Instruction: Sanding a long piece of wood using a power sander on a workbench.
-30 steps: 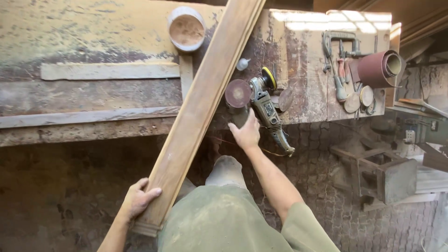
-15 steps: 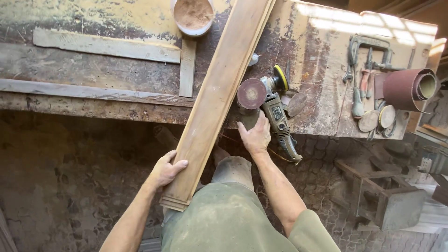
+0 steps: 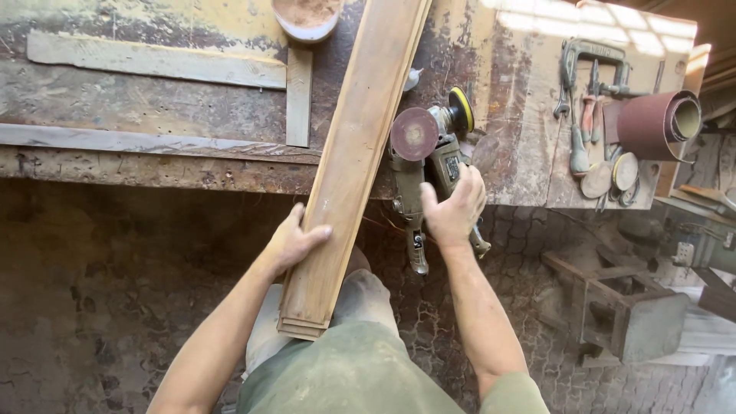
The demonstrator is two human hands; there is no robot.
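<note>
Left hand (image 3: 295, 244) has slid up the long brown moulded wooden plank (image 3: 354, 153) from its near end; grip now wrapped over the left edge, thumb on the top face. The plank leans diagonally, upper part lying across the worn, stained wooden counter (image 3: 153, 115), lower end hanging off over my lap.

Right hand (image 3: 454, 207) has shifted off the front of the green-grey angle grinder with the round reddish sanding disc (image 3: 418, 165). It now lies across the second grinder (image 3: 451, 149) just beside it, the one with the yellow-rimmed pad, fingers curled on its body. I judge the tool is being taken up, not yet lifted.

Further right on the counter: a roll of dark red sandpaper (image 3: 658, 123), a metal clamp (image 3: 594, 57), loose sanding discs (image 3: 612, 176). A white bowl of sawdust (image 3: 307, 17) sits at the top edge.
</note>
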